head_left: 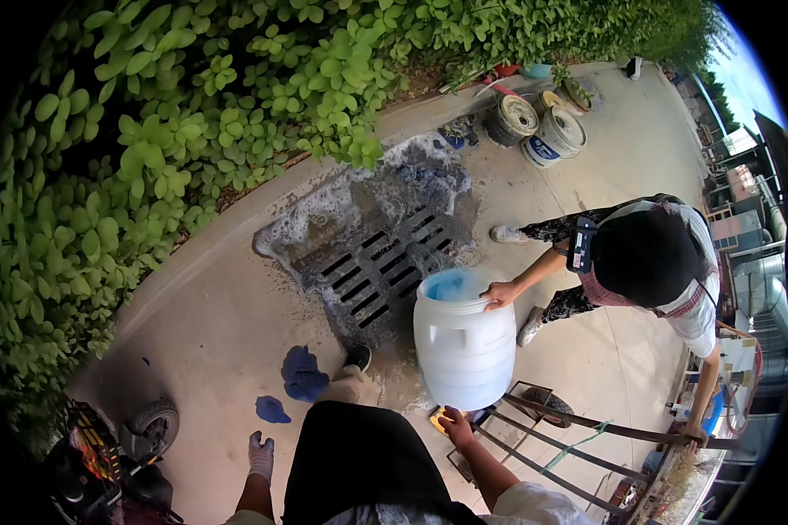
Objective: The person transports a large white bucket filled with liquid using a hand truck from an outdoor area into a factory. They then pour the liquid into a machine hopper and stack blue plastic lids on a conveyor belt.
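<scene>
Black cloth garment nearest; right hand grips white plastic barrel underneath, left hand empty: apparently pouring-out, wanting steady tipping.

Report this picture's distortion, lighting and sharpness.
Head view: fisheye bends the curb, black border all round; head view: daylight, bright sky at right, dark gaps in the hedge; head view: white barrel's outline looks reasonably sharp.

Beyond the left hand, a leafy green hedge is spreading wide. To that hand's left, a dark wheeled vehicle is standing. Well beyond the right hand, a blue-labelled white bucket and a dark bucket are standing close together; a pale blue tub is sitting farther off.
</scene>
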### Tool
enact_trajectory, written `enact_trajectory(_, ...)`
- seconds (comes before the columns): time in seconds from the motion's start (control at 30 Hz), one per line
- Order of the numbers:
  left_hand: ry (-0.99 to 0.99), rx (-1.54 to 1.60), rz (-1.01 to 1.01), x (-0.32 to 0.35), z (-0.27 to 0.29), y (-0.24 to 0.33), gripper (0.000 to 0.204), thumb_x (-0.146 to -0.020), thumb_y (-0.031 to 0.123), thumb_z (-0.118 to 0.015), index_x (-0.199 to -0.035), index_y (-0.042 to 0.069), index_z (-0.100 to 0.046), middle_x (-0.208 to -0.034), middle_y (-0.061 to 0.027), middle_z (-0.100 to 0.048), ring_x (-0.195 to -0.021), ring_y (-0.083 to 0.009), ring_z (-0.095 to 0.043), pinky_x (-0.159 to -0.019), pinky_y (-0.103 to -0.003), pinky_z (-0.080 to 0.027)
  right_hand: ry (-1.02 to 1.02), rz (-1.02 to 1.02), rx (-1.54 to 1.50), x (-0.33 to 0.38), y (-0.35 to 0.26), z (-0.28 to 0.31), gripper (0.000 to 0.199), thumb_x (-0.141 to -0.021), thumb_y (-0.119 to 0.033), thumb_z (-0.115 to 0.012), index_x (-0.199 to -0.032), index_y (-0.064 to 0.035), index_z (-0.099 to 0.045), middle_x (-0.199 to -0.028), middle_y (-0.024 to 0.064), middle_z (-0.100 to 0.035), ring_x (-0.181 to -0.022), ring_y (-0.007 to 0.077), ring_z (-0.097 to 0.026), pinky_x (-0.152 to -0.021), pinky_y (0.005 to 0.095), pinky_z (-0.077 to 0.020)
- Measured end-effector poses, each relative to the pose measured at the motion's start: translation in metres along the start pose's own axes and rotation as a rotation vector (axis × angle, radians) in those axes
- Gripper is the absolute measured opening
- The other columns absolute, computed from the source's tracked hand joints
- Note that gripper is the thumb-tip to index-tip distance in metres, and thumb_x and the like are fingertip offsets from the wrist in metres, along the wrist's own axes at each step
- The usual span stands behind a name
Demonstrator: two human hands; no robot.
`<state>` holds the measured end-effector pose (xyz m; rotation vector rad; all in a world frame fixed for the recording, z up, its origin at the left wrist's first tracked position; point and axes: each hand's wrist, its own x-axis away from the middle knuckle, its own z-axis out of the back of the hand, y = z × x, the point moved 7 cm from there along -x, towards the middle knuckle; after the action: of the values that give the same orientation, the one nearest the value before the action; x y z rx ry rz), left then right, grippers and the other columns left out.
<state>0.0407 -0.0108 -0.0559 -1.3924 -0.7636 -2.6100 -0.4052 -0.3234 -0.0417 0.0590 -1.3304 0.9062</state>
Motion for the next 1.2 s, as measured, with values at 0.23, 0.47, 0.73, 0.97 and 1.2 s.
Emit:
enact_trajectory(0.23,-0.004,-0.225,-0.226,0.014,0.04,-0.072,0.054,-0.075,0.024,-0.06,-0.119,-0.003,-0.045,-0.111,-0.0218,-0.056,-0.092,-0.0262,-0.059,-0.08,-0.034,-0.046,0.049,0.012,-0.339,0.118,0.125,-0.041,0.055,-0.081,-0.022,-0.062,-0.129,-0.0065,-0.04,-0.106,0.0028,-0.056,-0.087,0.0126,-0.053,-0.071,0.0294,-0.0437)
enact_trajectory(0.47,-0.127,-0.368,-0.361,0.087,0.036,-0.021,0.054,-0.072,0.024,-0.064,-0.116,-0.003,-0.049,-0.096,-0.0182,-0.062,-0.081,-0.0265,-0.061,-0.076,-0.034,-0.047,0.421,-0.27,-0.553,0.281,0.385,-0.022,0.055,-0.075,-0.017,-0.065,-0.124,-0.0042,-0.043,-0.089,0.0082,-0.059,-0.062,0.0134,-0.052,-0.049,0.0283,-0.0427)
enact_trajectory(0.73,-0.195,-0.528,-0.642,0.083,0.029,0.022,0.054,-0.073,0.026,-0.059,-0.119,0.001,-0.047,-0.11,-0.0233,-0.056,-0.102,-0.0335,-0.055,-0.089,-0.037,-0.042,0.617,-0.458,-0.821,0.397,0.461,-0.063,0.047,-0.08,-0.018,-0.056,-0.124,-0.01,-0.042,-0.092,0.0074,-0.053,-0.069,0.0217,-0.055,-0.054,0.0365,-0.0443)
enact_trajectory(0.97,-0.343,-0.503,-0.608,0.068,0.065,0.029,0.053,-0.074,0.026,-0.058,-0.12,0.0,-0.047,-0.112,-0.0219,-0.055,-0.104,-0.0318,-0.054,-0.089,-0.036,-0.041,0.5,-0.221,-0.719,0.377,0.377,-0.122,0.051,-0.078,-0.019,-0.061,-0.125,-0.0054,-0.044,-0.098,0.0075,-0.056,-0.073,0.0162,-0.054,-0.054,0.0277,-0.044)
enact_trajectory(1.2,-0.265,-0.359,-0.484,0.03,0.157,-0.047,0.052,-0.074,0.027,-0.059,-0.117,0.0,-0.046,-0.106,-0.0182,-0.057,-0.097,-0.0264,-0.055,-0.085,-0.034,-0.043,0.556,-0.093,-0.448,0.351,0.35,-0.103,0.051,-0.077,-0.017,-0.061,-0.124,-0.0034,-0.045,-0.094,0.0051,-0.057,-0.069,0.0116,-0.051,-0.051,0.0254,-0.0412)
